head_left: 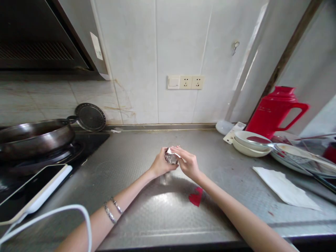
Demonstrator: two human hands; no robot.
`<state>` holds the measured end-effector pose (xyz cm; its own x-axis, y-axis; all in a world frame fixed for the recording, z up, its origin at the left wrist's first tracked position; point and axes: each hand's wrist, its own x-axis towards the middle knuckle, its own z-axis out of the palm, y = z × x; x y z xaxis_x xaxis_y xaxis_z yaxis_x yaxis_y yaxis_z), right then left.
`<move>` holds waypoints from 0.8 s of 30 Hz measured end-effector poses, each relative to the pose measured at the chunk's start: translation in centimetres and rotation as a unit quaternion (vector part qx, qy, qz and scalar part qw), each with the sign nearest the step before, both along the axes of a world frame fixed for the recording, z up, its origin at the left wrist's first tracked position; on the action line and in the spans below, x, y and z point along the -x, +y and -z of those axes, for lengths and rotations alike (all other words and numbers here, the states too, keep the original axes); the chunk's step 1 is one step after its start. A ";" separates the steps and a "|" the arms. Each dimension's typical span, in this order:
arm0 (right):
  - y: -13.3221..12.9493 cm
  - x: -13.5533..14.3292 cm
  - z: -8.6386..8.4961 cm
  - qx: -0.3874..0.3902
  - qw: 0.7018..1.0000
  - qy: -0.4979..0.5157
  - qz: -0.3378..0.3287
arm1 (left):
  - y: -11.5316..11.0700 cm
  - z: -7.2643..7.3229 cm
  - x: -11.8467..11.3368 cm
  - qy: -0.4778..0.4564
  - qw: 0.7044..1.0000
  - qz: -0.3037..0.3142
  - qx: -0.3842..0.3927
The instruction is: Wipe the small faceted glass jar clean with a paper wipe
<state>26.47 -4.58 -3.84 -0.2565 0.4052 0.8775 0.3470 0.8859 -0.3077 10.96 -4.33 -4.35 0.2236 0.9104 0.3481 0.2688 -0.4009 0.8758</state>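
Observation:
My left hand (159, 164) wraps around the side of a small shiny glass jar (171, 159) above the middle of the steel counter. Over its top and right side lies my right hand (189, 163), fingers bent and pressing a white tissue (173, 152) against it. Part of the jar and most of the tissue are hidden by my fingers. Just below my right wrist, a red piece of paper (196, 197) lies on the counter.
On the left, a steel pan (36, 136) sits on the stove beside a phone (34, 189) with a white cable (65, 207). To the right are a folded napkin (286, 189), stacked bowls (250, 148) and a red thermos jug (273, 110). Wall sockets (186, 82) are behind.

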 end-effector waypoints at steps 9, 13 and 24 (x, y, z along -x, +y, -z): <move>-0.1 0.0 0.1 0.009 1.000 0.013 0.026 | 0.2 0.2 -0.1 -0.013 1.000 0.008 0.001; -0.6 0.1 0.2 -0.067 0.996 -0.054 -0.033 | 0.5 0.5 0.0 -0.023 1.000 -0.004 0.005; 0.1 0.2 0.1 0.101 0.987 0.100 0.073 | 0.3 0.0 -0.2 -0.069 0.997 0.011 0.046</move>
<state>26.26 -4.52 -3.90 -0.0118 0.5975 0.8018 0.3804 0.7442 -0.5491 11.16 -4.07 -4.38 0.1990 0.9356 0.2917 0.1362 -0.3212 0.9372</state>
